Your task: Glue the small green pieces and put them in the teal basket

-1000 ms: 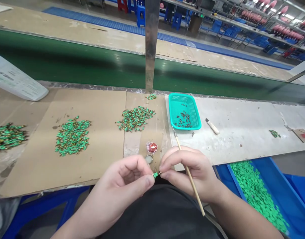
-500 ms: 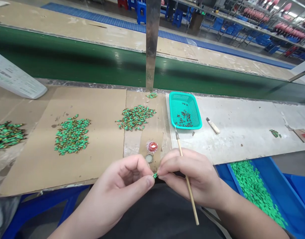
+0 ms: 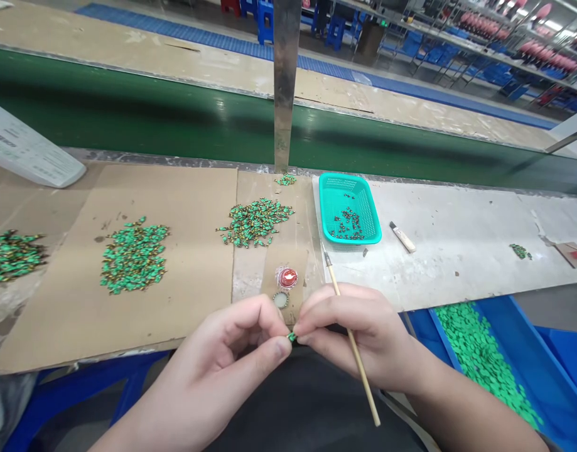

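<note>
Between left hand [image 3: 222, 358] and right hand [image 3: 377, 333], a green piece [image 3: 291, 337] is being pinched, nearer than the turquoise basket [image 3: 333, 202]; a paintbrush [image 3: 359, 364] is being cradled by the right, presumably freeing its pinch.

The tabletop [image 3: 53, 207] runs across the middle of the frame, brown cardboard [image 3: 198, 213] covering it left of centre, a pale sheet [image 3: 462, 220] at right. Green-and-gold pieces [image 3: 134, 257] lie heaped toward the left and centre; a turquoise basket [image 3: 349, 202] and white-handled tool [image 3: 404, 238] rest on the sheet.
</note>
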Tool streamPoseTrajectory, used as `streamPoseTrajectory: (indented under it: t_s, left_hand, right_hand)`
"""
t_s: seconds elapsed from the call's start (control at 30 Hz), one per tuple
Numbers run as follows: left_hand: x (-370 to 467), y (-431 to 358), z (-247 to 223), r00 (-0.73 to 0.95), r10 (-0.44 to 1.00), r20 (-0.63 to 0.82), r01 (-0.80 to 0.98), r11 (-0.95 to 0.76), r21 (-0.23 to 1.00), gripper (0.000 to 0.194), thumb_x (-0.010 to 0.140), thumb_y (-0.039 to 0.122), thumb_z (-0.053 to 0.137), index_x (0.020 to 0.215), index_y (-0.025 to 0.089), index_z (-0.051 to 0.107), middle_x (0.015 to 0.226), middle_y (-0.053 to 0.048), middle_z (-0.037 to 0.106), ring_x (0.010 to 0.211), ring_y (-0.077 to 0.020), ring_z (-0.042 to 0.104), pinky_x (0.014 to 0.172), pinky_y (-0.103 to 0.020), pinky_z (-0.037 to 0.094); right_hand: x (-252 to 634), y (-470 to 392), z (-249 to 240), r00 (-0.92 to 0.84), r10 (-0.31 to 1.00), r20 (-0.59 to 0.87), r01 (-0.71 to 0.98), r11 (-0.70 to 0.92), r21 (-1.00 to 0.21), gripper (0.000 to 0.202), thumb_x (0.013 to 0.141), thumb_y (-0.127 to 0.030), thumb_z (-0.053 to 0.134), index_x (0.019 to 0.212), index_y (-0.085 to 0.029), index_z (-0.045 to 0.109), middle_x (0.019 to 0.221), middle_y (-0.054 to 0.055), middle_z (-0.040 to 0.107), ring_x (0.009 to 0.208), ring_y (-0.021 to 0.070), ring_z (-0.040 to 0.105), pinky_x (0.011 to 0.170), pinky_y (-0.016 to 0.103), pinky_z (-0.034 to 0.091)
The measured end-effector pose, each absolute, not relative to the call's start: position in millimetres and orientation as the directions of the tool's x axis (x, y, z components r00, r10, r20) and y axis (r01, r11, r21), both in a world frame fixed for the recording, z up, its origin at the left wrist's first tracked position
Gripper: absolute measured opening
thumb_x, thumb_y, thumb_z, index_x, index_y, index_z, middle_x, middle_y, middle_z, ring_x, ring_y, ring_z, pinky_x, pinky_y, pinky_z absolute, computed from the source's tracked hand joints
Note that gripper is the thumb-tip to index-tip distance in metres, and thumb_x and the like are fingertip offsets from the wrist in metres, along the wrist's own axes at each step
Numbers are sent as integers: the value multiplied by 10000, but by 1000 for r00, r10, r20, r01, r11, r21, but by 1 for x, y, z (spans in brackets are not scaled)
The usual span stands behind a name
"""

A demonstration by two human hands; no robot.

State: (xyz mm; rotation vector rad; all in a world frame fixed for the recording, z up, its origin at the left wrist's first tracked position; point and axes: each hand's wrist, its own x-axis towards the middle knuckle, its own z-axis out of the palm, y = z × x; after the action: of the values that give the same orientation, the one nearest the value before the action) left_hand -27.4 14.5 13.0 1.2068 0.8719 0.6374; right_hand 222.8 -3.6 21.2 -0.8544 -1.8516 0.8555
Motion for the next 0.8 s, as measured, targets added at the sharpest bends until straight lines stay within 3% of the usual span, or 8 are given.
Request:
streamPoseTrajectory:
  t_s: [0.2, 0.5, 0.7, 0.8]
  left_hand:
    - [-28, 12, 14, 492, 846, -205, 47, 210, 977, 358, 1095, 510, 861, 835, 273, 795, 761, 5, 682, 712, -182, 615, 654, -229, 540]
    - [-32, 11, 11, 490, 856, -166, 85, 143, 986, 317, 1091, 487, 865, 850, 286, 820, 778, -11, 741, 704, -197, 665, 648, -245, 573]
    - [-31, -2, 13, 391, 920, 20, 129, -77, 989, 144, 1041, 327, 910, 898, 320, 891, 865, -51, 818, 806, -261, 737, 742, -319, 604]
    - [-26, -9, 21, 316, 948, 48, 139, -96, 986, 148, 1009, 306, 934, 872, 334, 887, 848, -54, 814, 812, -281, 735, 745, -343, 597]
  right_hand:
    - [226, -5, 28, -294, 884, 365, 200, 430, -881, 99, 1058, -149, 916, 1089, -223, 859, 935, 40, 877, 826, 185, 839, 801, 296, 703]
    - [223, -9, 29, -328, 866, 379, 231, 462, -856, 84, 1097, -164, 865, 1057, -233, 836, 911, 33, 849, 795, 180, 794, 753, 294, 661]
    - [223, -12, 28, -311, 869, 385, 240, 464, -853, 91, 1100, -163, 845, 1074, -247, 823, 927, 41, 860, 799, 190, 806, 746, 300, 673]
    - [222, -15, 28, -316, 846, 430, 242, 510, -825, 98, 1098, -149, 837, 1119, -244, 826, 952, 49, 869, 811, 193, 824, 743, 294, 689]
